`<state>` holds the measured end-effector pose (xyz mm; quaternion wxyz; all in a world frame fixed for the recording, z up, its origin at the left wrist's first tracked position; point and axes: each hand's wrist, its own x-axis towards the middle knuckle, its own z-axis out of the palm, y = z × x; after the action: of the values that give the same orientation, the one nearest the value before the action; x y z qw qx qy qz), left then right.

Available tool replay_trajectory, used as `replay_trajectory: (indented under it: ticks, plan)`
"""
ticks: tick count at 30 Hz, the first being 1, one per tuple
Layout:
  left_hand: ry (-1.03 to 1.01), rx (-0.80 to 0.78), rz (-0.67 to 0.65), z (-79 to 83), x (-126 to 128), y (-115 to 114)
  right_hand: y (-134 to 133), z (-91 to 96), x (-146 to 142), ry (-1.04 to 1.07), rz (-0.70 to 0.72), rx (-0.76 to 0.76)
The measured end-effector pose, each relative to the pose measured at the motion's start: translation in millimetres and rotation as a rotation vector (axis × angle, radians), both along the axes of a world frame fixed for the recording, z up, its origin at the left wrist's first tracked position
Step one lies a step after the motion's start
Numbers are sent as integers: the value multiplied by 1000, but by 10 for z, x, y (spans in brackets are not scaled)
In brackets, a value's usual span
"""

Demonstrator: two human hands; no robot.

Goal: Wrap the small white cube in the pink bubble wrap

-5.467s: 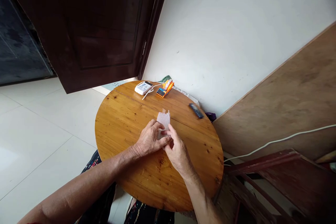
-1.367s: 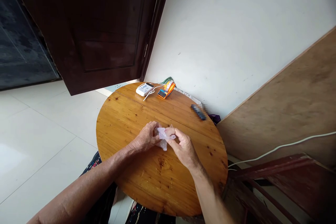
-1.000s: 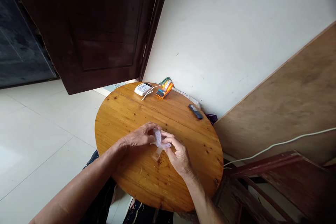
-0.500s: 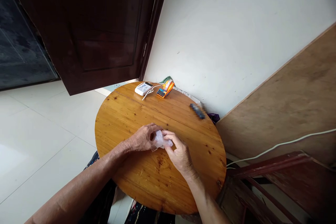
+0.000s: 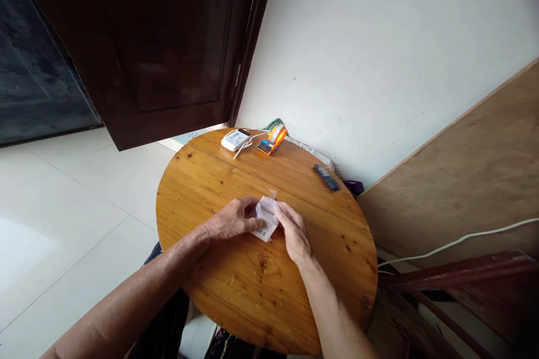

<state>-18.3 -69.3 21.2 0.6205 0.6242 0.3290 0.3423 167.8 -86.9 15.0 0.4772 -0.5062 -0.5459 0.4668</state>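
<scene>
A small clear plastic packet with a printed label lies near the middle of the round wooden table. My left hand grips the packet's left side with bent fingers. My right hand pinches its right edge, fingers curled. A short strip of clear tape sticks up from the packet's top edge. The two hands meet over the packet, low on the tabletop.
At the table's far edge sit a white device with a white cord and an orange tape dispenser. A dark flat object lies at the right rim. A dark door, a leaning wooden board and dark wooden furniture surround the table.
The crumpled packet, held up between both hands a moment ago, now lies flattened on the table with its label showing. Both hands stay on it.
</scene>
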Motion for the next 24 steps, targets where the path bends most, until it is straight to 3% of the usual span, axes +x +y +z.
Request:
replay_trajectory:
  ticks: [4, 11, 15, 20, 24]
  plan:
    - [-83, -46, 31, -10, 28, 4, -47, 37, 4, 32, 124, -6]
    - [104, -66, 43, 67, -18, -11, -122, 54, -24, 11, 135, -55]
    - [198, -40, 86, 72, -37, -24, -147, 59, -31, -78, 98, -11]
    - [123, -37, 59, -36, -47, 23, -136, 46, -48, -266, 32, 100]
    - [107, -19, 66, -115, -30, 57, -97, 67, -85, -269, -23, 131]
